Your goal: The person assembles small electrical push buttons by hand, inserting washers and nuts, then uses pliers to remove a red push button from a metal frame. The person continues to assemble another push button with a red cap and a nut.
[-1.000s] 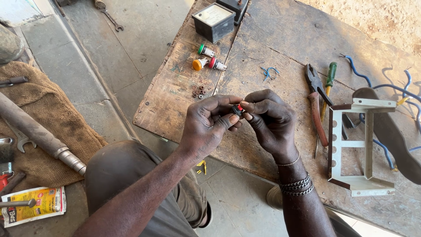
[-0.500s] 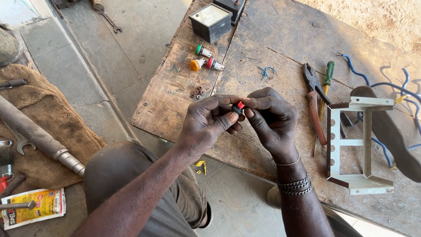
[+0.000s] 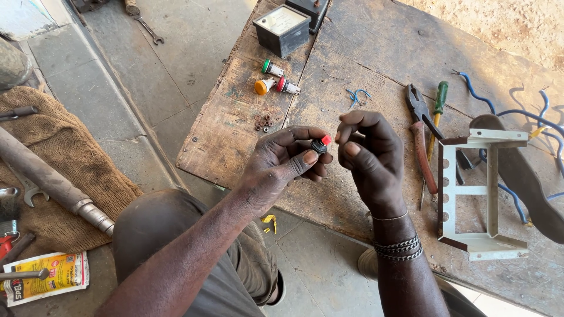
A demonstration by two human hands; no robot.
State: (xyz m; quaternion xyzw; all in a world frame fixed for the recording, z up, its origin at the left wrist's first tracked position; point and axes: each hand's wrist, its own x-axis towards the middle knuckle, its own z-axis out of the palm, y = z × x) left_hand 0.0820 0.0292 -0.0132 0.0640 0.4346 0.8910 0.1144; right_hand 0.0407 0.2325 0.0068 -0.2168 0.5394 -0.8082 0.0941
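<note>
The left hand [image 3: 282, 167] pinches a small red-capped push-button with a black body [image 3: 321, 144] between thumb and fingertips, raised above the worn wooden board [image 3: 376, 64], apparently for close handling. The right hand [image 3: 370, 152] is bunched, fingertips just beside the red cap; contact cannot be confirmed, and whether it grips anything cannot be told. The button's lower body is hidden by fingers. On the board lie three similar buttons, green, orange and red-capped [image 3: 273, 79], small rusty nuts [image 3: 263, 122], red-handled pliers [image 3: 422, 138], a green-handled screwdriver [image 3: 437, 108] and a white metal bracket frame [image 3: 479, 194]. Blue wires [image 3: 517, 111] run off-frame
</note>
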